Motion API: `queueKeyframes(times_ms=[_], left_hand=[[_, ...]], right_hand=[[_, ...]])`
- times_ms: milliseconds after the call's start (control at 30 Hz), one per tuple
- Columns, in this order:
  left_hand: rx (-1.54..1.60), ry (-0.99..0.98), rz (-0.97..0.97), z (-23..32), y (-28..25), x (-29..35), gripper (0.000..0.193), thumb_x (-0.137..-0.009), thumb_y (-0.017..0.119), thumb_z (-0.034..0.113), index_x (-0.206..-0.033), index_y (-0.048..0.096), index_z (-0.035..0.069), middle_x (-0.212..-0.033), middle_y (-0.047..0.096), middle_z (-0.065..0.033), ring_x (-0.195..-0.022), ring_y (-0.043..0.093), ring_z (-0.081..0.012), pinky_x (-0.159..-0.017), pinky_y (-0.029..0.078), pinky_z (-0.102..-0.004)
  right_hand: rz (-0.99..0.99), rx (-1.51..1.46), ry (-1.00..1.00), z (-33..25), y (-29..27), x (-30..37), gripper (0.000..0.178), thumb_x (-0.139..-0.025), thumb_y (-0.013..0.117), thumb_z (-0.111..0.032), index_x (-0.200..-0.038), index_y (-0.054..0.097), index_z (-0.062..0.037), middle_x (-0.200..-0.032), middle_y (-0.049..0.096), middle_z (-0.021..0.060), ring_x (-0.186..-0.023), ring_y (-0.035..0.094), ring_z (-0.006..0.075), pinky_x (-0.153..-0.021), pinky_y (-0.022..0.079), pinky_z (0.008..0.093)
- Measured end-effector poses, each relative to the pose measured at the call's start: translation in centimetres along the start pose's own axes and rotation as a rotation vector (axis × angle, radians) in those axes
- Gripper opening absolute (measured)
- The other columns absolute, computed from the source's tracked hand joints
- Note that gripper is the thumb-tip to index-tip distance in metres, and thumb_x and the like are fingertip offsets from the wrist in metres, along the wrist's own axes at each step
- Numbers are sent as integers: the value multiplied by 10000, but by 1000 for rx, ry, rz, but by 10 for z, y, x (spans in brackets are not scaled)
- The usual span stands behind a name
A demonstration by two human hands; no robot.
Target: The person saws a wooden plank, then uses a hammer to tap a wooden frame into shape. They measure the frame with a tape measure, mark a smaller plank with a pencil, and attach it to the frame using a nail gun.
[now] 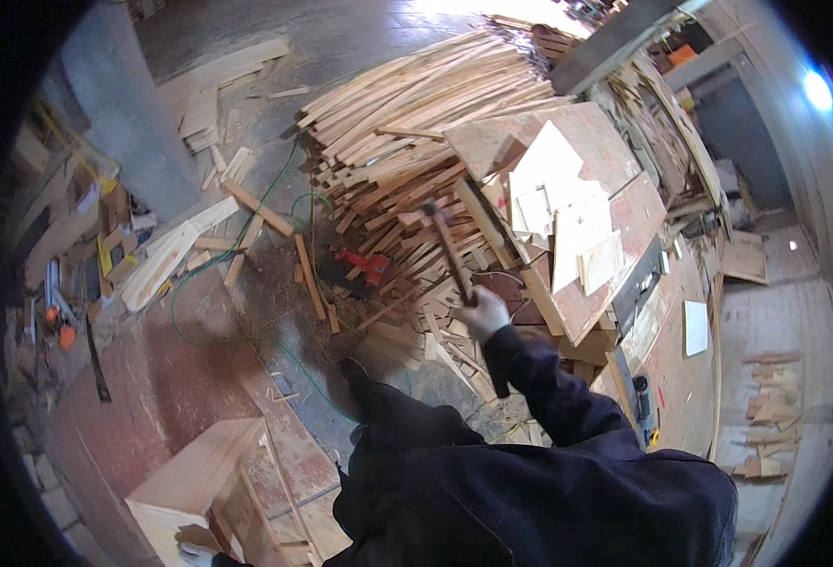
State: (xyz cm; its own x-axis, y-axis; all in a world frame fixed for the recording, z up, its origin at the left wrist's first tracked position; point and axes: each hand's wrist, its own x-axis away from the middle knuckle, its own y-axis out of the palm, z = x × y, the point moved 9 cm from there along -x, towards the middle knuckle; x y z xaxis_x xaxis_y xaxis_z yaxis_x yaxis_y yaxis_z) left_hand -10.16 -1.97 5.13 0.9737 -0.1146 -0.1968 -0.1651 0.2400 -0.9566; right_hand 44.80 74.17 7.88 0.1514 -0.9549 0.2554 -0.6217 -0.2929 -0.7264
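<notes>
My right hand [484,315], in a white glove, is closed round the wooden handle of a hammer [452,253]. The hammer is raised in front of me, its head up and away toward the stacked wood and its handle end below my fist. My left hand [195,553], also gloved in white, is at the lower left edge beside a pale wooden box-like frame [199,463], seemingly against its near panel. That hand is small and partly cut off, so its finger positions are unclear. The frame has an open side with thin rails and stands near my legs.
A large stack of wooden strips [426,94] lies ahead. Right of it, a worktable [615,274] carries pale boards [558,203]. A red power tool [365,267] lies on the floor near a green hose [176,317] and loose offcuts. A grey pillar [138,123] stands at left.
</notes>
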Motion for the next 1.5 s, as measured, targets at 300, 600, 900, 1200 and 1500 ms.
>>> queueKeyframes(times_ms=[300,600,900,1200,1500], left_hand=[[-503,546,492,153,-16,39,292,-1014,536,270,-1067,644,4,-1029,657,-176,-960,645,-363,-810,548,-489],[-342,652,415,139,-9,52,296,-986,565,284,-1081,644,15,-1054,654,-179,-975,641,-367,-834,536,-488],[-136,938,247,120,2,82,310,-958,594,299,-1096,644,26,-1078,651,-181,-989,636,-371,-858,525,-488],[5,1127,67,239,45,204,331,-930,624,313,-1110,644,37,-1102,647,-183,-1003,632,-375,-882,513,-488],[80,1232,-324,330,63,393,261,-922,597,275,-1060,654,60,-1030,658,-157,-941,641,-348,-832,517,-467]], right_hand=[[580,205,142,51,-191,-104,337,-771,686,-294,-891,668,21,-742,687,196,-713,684,297,-663,527,418],[610,-172,444,191,-156,87,359,-726,725,-270,-863,687,60,-717,692,176,-664,685,230,-642,545,369],[540,-203,688,307,-121,362,370,-777,704,-283,-979,657,24,-830,696,175,-797,690,271,-745,532,378],[876,-215,841,403,-254,519,339,-762,731,-252,-905,668,49,-720,676,144,-699,674,242,-660,530,381],[1063,-494,1019,667,-402,625,354,-771,766,-289,-866,683,42,-663,654,108,-529,621,192,-493,496,345]])
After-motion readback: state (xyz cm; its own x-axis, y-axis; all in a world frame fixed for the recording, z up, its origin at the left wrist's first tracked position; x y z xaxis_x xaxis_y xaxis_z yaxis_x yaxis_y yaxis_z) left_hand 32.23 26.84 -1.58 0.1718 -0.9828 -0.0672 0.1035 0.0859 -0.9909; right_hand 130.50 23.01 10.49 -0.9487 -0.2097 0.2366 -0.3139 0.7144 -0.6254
